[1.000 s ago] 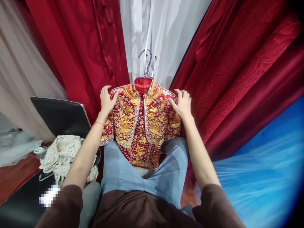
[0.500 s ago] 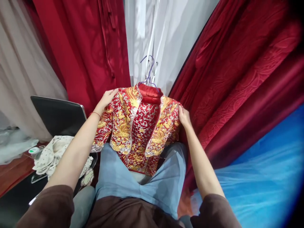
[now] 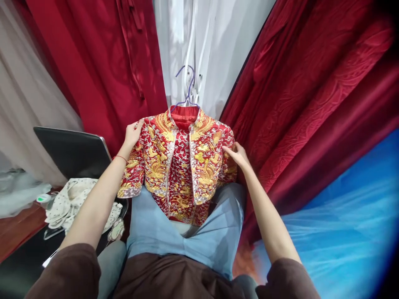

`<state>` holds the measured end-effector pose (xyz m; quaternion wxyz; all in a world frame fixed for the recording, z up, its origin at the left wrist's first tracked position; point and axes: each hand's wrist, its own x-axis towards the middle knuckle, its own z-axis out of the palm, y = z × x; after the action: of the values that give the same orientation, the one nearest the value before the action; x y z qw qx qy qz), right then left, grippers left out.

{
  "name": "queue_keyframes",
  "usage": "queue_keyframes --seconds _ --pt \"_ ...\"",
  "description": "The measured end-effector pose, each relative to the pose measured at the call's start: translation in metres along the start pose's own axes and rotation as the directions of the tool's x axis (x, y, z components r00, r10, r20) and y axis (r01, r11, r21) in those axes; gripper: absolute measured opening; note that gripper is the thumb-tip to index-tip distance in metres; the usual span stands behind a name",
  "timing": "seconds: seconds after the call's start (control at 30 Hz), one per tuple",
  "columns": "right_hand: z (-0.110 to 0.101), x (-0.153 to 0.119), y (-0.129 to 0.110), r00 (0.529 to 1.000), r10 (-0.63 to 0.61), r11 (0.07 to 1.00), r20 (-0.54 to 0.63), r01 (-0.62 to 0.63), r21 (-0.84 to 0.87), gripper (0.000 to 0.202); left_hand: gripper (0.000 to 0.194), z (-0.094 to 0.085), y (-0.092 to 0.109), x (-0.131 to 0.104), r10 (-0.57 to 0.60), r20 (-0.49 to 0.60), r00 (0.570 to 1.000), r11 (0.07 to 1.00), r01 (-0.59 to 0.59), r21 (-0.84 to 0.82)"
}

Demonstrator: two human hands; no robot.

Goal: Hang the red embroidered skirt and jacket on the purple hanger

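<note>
Head view: a red and gold jacket (image 3: 182, 166) is held up on a purple hanger (image 3: 186, 89), in the middle of the scene, over the person's lap. The left hand (image 3: 133, 133) is closed on the jacket's left shoulder, fingers curled over the edge. The right hand (image 3: 237, 154) is laid on the right sleeve; its fingers are bent around the cloth, but how tight the hold is cannot be told. Both arms are stretched forward, elbows a little bent, with brown sleeves near the camera.

It looks as if the jacket is being set straight on the hanger. The front is open, so the two front edges would next need to be pulled together and made even, with soft pulls so the gold stitching is not hurt.

Red curtains (image 3: 311, 91) are hung far behind, with white cloth (image 3: 215, 45) between them. A dark chair (image 3: 71, 151) is seen on the left, with a dotted cloth (image 3: 75, 203) on it. Blue cloth (image 3: 343, 232) is spread on the right.
</note>
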<state>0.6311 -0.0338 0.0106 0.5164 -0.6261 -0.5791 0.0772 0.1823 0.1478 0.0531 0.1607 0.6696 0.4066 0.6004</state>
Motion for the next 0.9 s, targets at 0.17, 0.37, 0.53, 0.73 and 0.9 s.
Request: queue_keyframes --seconds 0.17,0.37,0.53,0.73,0.9 --pt "0.002 -0.005 -0.002 0.984 -0.094 0.902 -0.153 0.019 -0.432 0.055 0.041 0.003 0.03 -0.042 0.16 -0.248 0.955 0.939 -0.071 0.337" --pt "0.086 -0.082 -0.026 0.97 -0.126 0.641 -0.206 -0.078 -0.763 0.062 0.065 0.071 0.022 -0.172 0.162 -0.016 0.987 0.868 -0.135 0.478" --pt "0.169 -0.164 -0.002 0.866 0.436 0.65 0.245 -0.114 -0.751 0.068 0.056 0.114 -0.035 -0.242 -0.202 -0.043 0.978 0.742 0.182 0.645" --pt "0.19 -0.172 0.02 0.827 0.514 0.597 0.228 -0.154 -0.787 0.06 0.035 0.104 -0.075 -0.279 -0.429 -0.107 0.897 0.656 0.39 0.646" --pt "0.196 -0.131 0.007 0.84 0.481 0.629 0.251 -0.131 -0.767 0.06 0.002 0.098 -0.071 -0.314 -0.481 0.05 0.875 0.686 0.34 0.644"
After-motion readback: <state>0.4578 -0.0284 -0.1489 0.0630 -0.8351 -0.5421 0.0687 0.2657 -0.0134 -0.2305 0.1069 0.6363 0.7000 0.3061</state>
